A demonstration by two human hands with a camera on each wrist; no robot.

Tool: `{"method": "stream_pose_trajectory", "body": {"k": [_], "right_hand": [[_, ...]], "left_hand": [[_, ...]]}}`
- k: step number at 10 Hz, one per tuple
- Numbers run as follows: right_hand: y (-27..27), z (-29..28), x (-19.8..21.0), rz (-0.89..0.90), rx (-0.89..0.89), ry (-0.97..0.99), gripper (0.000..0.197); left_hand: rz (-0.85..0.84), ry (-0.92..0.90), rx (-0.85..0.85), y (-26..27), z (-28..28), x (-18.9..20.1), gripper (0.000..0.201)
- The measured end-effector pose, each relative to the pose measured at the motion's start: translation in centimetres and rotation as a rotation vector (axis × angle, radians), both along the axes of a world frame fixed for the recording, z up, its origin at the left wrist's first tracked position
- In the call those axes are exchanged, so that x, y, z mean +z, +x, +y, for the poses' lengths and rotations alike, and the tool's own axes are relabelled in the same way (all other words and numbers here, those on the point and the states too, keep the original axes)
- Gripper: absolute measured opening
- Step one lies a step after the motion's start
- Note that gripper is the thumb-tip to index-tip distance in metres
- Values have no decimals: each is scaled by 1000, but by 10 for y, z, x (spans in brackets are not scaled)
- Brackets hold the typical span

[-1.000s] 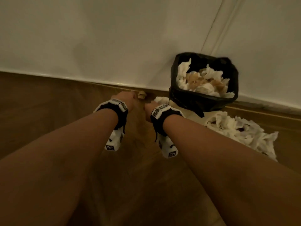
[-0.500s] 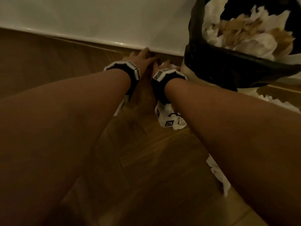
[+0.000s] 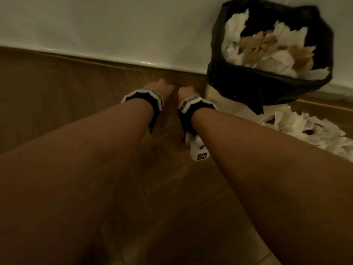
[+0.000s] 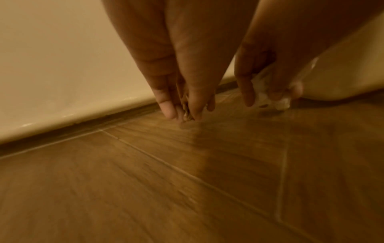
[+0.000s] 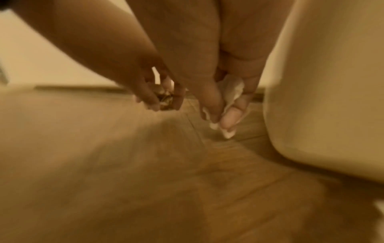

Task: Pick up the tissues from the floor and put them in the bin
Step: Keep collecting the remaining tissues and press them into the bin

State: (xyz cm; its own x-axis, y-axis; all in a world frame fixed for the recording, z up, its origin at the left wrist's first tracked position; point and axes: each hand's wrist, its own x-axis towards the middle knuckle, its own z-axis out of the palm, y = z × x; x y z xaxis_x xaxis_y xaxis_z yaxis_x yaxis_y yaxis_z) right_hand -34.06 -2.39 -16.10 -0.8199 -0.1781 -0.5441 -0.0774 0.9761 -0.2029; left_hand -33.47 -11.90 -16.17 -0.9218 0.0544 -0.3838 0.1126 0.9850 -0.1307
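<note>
Beside the bin (image 3: pixel 248 87), both hands are pinching scraps.
Left hand (image 4: pixel 182 78) is holding a brown tissue (image 4: pixel 186 113), right hand (image 5: pixel 226 85) a white tissue (image 5: pixel 232 93); more tissues (image 3: pixel 305 129) are lying at four o'clock.

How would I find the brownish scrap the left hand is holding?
Start at the black-lined bin by the wall. Both hands hang beside it; the left hand pinches a brownish tissue scrap, while the right hand holds a white tissue.
</note>
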Motion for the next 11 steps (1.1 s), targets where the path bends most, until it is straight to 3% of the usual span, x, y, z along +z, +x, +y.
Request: {"method": "stream_pose_trajectory", "body": {"k": [1,2,3,5,7,9,11], "right_hand": [[19,16,17,89,-45,-150,36],[47,16,85,57,-92,-204,37],[66,26,141,54,-31,-126,35],[82,49,211,240,40,-136,26],[87,97,268,433,-66,-268,27],[94,159,273,593,-327,-546,20],[95,200,225,533,-491,-623,26]], "left_hand": [[-55,-17,-25,12,6,28,45],[-27,-20,-32,28,14,66,34],[30,-24,-36,46,25,108,30],[132,5,-69,75,53,196,18],[221,51,-93,89,81,268,30],[286,167,-143,93,114,302,36],[289,370,-169,81,136,266,32]]}}
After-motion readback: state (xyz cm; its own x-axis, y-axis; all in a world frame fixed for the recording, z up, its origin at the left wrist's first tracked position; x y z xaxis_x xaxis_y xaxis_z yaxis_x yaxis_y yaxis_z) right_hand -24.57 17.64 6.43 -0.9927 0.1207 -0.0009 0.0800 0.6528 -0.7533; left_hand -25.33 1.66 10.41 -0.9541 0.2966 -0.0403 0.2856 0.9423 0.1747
